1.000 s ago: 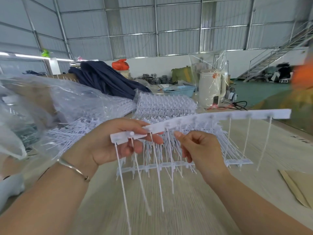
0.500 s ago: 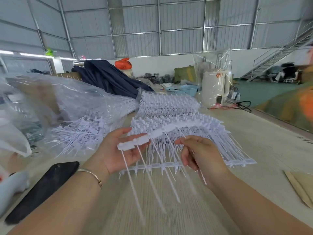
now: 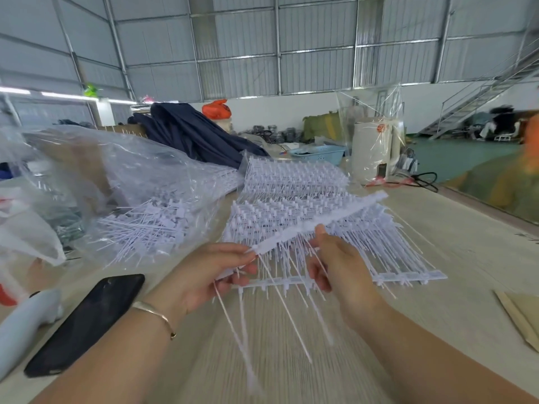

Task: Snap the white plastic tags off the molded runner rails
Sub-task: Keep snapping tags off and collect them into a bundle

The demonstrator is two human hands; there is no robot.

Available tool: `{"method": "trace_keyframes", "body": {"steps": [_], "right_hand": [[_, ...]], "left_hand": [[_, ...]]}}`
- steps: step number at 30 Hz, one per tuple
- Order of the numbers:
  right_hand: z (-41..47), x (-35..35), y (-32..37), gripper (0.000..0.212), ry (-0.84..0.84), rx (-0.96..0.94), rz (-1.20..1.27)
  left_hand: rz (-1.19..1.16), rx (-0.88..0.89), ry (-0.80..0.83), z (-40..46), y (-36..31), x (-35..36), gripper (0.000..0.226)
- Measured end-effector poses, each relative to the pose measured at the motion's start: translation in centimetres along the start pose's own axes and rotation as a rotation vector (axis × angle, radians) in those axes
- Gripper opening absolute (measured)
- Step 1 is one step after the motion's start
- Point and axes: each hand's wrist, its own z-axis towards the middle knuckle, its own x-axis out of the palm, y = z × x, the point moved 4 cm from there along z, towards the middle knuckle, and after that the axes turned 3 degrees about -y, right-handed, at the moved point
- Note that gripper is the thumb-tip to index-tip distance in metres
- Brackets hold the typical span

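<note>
Runner rail (image 3: 320, 220) between pinching fingers (image 3: 242, 258)

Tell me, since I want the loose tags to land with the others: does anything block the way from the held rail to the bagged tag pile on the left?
Nothing visible does. The left hand holds the rail; bare table separates it from the bagged tag pile.

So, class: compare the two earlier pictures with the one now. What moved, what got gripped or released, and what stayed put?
The rail was level a second ago; now its far end slants away over the stack. The left hand keeps pinching its near end. The right hand stays among the hanging tags. The camera dipped, bringing a black phone into view. Bag and stack stayed put.
</note>
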Motion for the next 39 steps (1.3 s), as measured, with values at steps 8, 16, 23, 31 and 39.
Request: {"method": "trace_keyframes", "body": {"steps": [8, 16, 23, 31, 39], "right_hand": [[0.0, -0.3, 0.0, 0.055, 0.047, 0.16, 0.14], [-1.1, 0.2, 0.8, 0.054, -0.01, -0.424, -0.428], [-1.6, 2.6, 0.5, 0.041, 0.246, -0.683, -0.92], [-0.1, 1.5, 0.3, 0.017, 0.1, -0.659, -1.015], [-0.4, 1.5, 0.8, 0.008, 0.08, -0.639, -0.89]], "left_hand": [[0.107, 0.015, 0.085, 0.1, 0.6, -0.2, 0.026], [0.198, 0.164, -0.028, -0.3, 0.9, -0.1, 0.017], [0.227, 0.313, 0.101, -1.2, 0.7, 3.1, 0.017], [-0.008, 0.17, 0.047, -0.7, 1.2, 2.2, 0.019], [0.15, 0.261, -0.027, -1.3, 0.9, 3.1, 0.01]]}}
